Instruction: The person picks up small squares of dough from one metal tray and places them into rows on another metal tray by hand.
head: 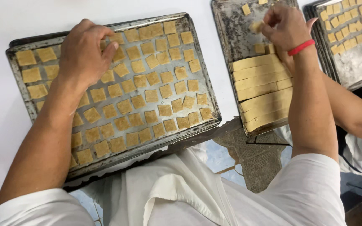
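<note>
On the left tray, roughly seventy dough squares are laid in rows; the left hand is curled with fingertips on one. They look soft, light and breakable, best pinched at the edges. On the middle tray, about nine dough strips are stacked; the right hand is pinched on a small piece.

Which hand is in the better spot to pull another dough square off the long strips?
The right hand, probably. It hovers over the middle tray, just above the dough strips, already pinching a dough piece. The left hand rests on the big tray of squares, farther away.
</note>
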